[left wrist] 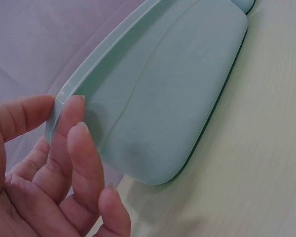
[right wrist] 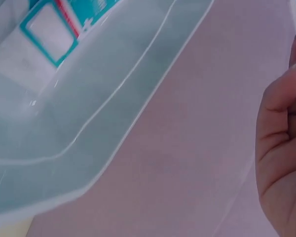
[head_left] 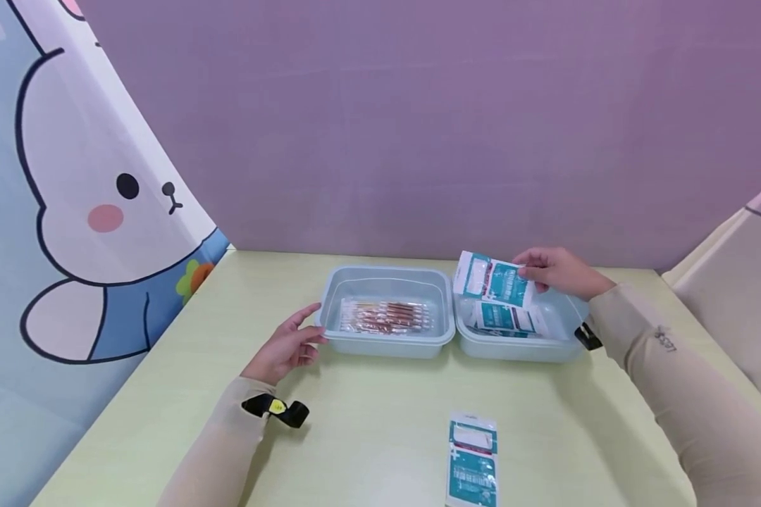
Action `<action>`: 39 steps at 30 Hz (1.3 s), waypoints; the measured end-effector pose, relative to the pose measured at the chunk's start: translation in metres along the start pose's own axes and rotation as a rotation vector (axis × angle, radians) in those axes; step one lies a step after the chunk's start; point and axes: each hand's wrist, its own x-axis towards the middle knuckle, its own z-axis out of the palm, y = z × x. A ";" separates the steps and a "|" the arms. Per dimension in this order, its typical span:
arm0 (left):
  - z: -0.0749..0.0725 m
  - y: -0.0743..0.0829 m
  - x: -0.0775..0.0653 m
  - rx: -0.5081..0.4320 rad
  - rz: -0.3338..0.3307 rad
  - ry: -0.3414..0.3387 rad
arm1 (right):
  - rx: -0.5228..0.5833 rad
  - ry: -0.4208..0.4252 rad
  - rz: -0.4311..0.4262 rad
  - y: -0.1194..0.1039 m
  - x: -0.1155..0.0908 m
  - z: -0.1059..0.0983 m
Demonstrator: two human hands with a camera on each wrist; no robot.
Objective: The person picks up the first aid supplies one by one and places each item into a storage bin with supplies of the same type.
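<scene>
My left hand [head_left: 288, 343] pinches the left end of a pale blue plastic tub [head_left: 387, 347] by its rim; the left wrist view shows thumb and fingertips on either side of the rim [left wrist: 71, 89]. Inside lies a clear bag of brown swabs with white tips [head_left: 390, 317]. Over the neighbouring tub [head_left: 520, 351] my right hand [head_left: 558, 271] holds a flat teal-and-white packet [head_left: 491, 280] by its right end. Similar packets [head_left: 504, 318] lie in that tub. At the right wrist view's edge, only part of the right hand [right wrist: 283, 143] shows.
Another teal-and-white packet [head_left: 472, 465] lies flat on the pale yellow table [head_left: 368, 429], near the front. Both tubs stand side by side close to the purple backdrop [head_left: 380, 141]. A cartoon-printed cloth [head_left: 70, 246] hangs at the left.
</scene>
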 end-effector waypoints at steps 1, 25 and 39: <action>0.000 0.000 0.000 0.005 -0.001 0.002 | -0.005 -0.001 0.002 0.002 0.001 -0.001; -0.006 -0.001 -0.003 -0.003 -0.004 -0.010 | -0.094 -0.121 0.096 0.021 0.021 -0.011; -0.010 0.000 -0.004 -0.009 -0.015 -0.003 | -0.143 -0.205 0.133 0.021 0.034 -0.002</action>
